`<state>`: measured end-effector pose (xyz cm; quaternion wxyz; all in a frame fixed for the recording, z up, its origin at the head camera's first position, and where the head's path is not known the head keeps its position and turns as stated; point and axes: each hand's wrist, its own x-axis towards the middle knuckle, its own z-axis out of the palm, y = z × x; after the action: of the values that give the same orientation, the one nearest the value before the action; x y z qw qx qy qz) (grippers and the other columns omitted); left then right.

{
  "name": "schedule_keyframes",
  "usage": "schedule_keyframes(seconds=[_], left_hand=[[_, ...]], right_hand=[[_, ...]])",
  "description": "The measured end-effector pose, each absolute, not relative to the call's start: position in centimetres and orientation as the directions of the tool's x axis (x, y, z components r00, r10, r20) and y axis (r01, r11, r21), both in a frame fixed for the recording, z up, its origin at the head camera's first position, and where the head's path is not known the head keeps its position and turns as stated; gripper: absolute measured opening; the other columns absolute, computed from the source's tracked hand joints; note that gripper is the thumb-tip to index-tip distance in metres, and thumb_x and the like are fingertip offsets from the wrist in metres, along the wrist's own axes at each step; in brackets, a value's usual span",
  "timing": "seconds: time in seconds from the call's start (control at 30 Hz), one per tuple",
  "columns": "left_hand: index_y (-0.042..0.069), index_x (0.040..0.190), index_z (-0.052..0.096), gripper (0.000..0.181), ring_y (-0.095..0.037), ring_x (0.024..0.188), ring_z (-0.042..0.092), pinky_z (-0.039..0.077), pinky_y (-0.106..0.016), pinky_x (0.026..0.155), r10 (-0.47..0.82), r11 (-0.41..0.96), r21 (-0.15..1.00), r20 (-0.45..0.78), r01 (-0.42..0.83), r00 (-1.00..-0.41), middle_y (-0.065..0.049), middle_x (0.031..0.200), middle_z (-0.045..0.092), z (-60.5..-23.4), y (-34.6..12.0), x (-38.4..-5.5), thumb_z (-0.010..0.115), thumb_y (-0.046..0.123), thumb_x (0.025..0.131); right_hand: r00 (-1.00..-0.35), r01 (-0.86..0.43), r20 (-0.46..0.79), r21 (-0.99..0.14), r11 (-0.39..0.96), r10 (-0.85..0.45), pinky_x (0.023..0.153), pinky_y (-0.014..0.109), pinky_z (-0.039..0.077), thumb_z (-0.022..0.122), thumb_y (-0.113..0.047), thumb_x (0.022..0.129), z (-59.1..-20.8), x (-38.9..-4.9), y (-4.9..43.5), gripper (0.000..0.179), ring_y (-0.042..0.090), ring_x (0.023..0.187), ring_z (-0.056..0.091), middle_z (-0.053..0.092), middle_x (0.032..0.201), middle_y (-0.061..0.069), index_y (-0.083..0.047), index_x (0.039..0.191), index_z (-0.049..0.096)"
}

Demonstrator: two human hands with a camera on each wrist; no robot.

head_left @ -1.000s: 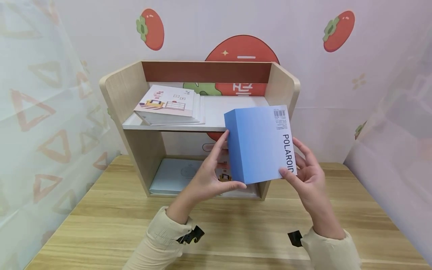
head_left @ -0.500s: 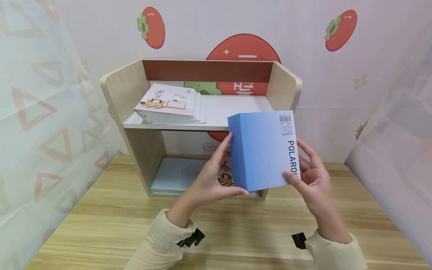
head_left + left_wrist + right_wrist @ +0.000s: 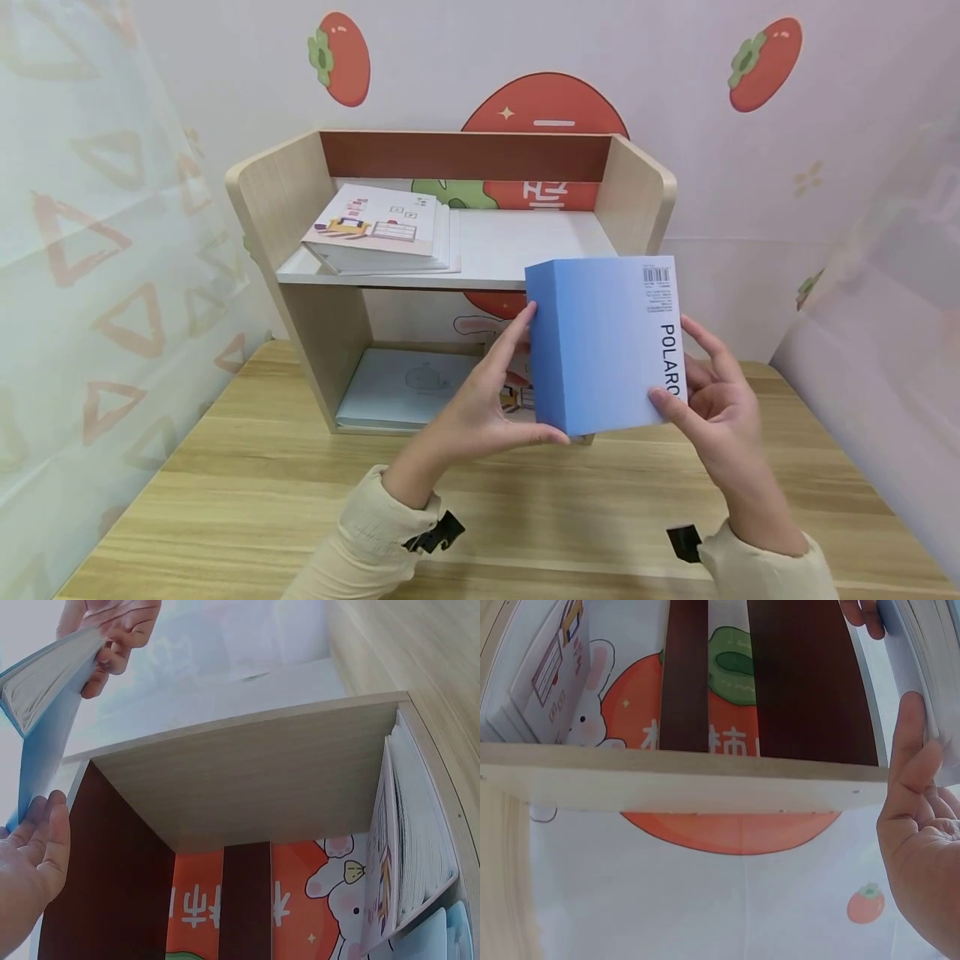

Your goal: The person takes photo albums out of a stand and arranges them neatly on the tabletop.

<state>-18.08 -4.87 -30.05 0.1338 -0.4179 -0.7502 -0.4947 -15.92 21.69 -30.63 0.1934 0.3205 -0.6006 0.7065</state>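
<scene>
A blue photo album (image 3: 611, 350) with POLAROID lettering and a barcode on its cover is held up in front of the right part of a small wooden shelf. My left hand (image 3: 480, 417) grips it along the spine, thumb at the lower corner. At the opposite edge my right hand (image 3: 720, 408) pinches it, the thumb on the cover and the other fingers behind. White page edges show on the album (image 3: 49, 679) in the left wrist view. Over in the right wrist view, the right hand (image 3: 922, 832) touches the album (image 3: 922, 667) from below.
The wooden shelf (image 3: 637, 187) stands on a wood-grain table (image 3: 247, 500). Several white illustrated albums (image 3: 375, 221) lie stacked on its upper board, at the left. Below, a pale blue album (image 3: 405, 383) lies flat; a white illustrated one (image 3: 517, 398) beside it is partly hidden.
Both hands have moved the blue album a little to the right and down in the head view. Their hold on it looks the same, and the shelf's albums have stayed put.
</scene>
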Motion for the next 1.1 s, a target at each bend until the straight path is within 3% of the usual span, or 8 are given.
schedule_keyframes(seconds=[0.07,0.23,0.37,0.47,0.7,0.9,1.0,1.1], left_hand=[[0.019,0.161,0.006,0.132,-0.025,0.147,0.031,0.047,-0.044,0.108,0.500,0.159,0.629,0.614,0.761,-0.611,-0.003,0.167,0.014,-30.0,-4.6,-18.0,0.095,0.010,0.063],[0.019,0.161,0.006,0.133,-0.024,0.147,0.031,0.045,-0.045,0.110,0.511,0.153,0.624,0.613,0.766,-0.602,-0.002,0.167,0.014,-30.1,-4.0,-18.0,0.095,0.011,0.063],[0.020,0.161,0.005,0.133,-0.023,0.147,0.032,0.047,-0.042,0.108,0.524,0.156,0.617,0.610,0.771,-0.594,-0.001,0.167,0.014,-30.3,-3.5,-18.1,0.095,0.013,0.063],[0.022,0.161,0.005,0.133,-0.022,0.145,0.035,0.053,-0.043,0.100,0.532,0.158,0.625,0.598,0.764,-0.600,-0.001,0.166,0.016,-30.4,-3.2,-18.1,0.095,0.015,0.063],[0.021,0.161,0.003,0.134,-0.019,0.150,0.027,0.038,-0.047,0.115,0.554,0.154,0.617,0.593,0.771,-0.585,-0.001,0.167,0.015,-30.7,-2.6,-18.0,0.095,0.015,0.063],[0.024,0.161,0.002,0.134,-0.020,0.142,0.037,0.052,-0.032,0.098,0.570,0.161,0.640,0.560,0.751,-0.601,0.000,0.165,0.019,-30.7,-2.1,-17.8,0.095,0.017,0.064],[0.025,0.161,0.002,0.134,-0.020,0.133,0.044,0.053,-0.026,0.091,0.581,0.159,0.647,0.550,0.746,-0.601,-0.002,0.163,0.023,-30.7,-1.7,-17.7,0.095,0.017,0.065],[0.025,0.160,0.002,0.132,-0.019,0.130,0.044,0.052,-0.025,0.091,0.590,0.158,0.648,0.544,0.745,-0.597,-0.002,0.162,0.025,-30.7,-1.3,-17.6,0.094,0.017,0.065]], right_hand=[[-0.722,-0.657,0.683,-0.727,-0.200,-0.109,0.072,0.021,0.058,0.046,0.033,0.080,-30.6,-15.8,21.9,0.080,0.012,0.095,0.072,0.072,0.119,0.004,0.002,0.152,0.031],[-0.724,-0.657,0.681,-0.729,-0.191,-0.110,0.071,0.021,0.058,0.046,0.034,0.079,-30.6,-15.4,22.6,0.081,0.012,0.092,0.073,0.072,0.117,0.005,0.002,0.152,0.030],[-0.725,-0.657,0.679,-0.733,-0.178,-0.117,0.070,0.021,0.059,0.045,0.034,0.079,-30.6,-15.1,23.3,0.083,0.013,0.092,0.073,0.071,0.117,0.006,0.001,0.153,0.029],[-0.722,-0.662,0.681,-0.732,-0.164,-0.126,0.070,0.021,0.059,0.045,0.034,0.079,-30.7,-15.0,23.7,0.083,0.013,0.092,0.073,0.071,0.119,0.006,0.001,0.153,0.028],[-0.706,-0.666,0.691,-0.723,-0.186,-0.155,0.071,0.022,0.059,0.045,0.036,0.077,-30.8,-15.0,24.6,0.086,0.014,0.095,0.073,0.070,0.123,0.008,0.002,0.153,0.026],[-0.704,-0.662,0.685,-0.728,-0.179,-0.185,0.067,0.022,0.059,0.043,0.038,0.077,-30.6,-14.7,25.8,0.086,0.014,0.092,0.074,0.071,0.121,0.007,0.002,0.153,0.025],[-0.706,-0.654,0.678,-0.735,-0.178,-0.205,0.066,0.023,0.059,0.042,0.038,0.077,-30.4,-14.6,26.5,0.086,0.014,0.093,0.074,0.071,0.120,0.007,0.001,0.153,0.025],[-0.707,-0.644,0.668,-0.744,-0.177,-0.233,0.067,0.023,0.059,0.041,0.038,0.077,-30.4,-14.4,27.1,0.086,0.014,0.094,0.074,0.072,0.119,0.006,0.001,0.153,0.024]])
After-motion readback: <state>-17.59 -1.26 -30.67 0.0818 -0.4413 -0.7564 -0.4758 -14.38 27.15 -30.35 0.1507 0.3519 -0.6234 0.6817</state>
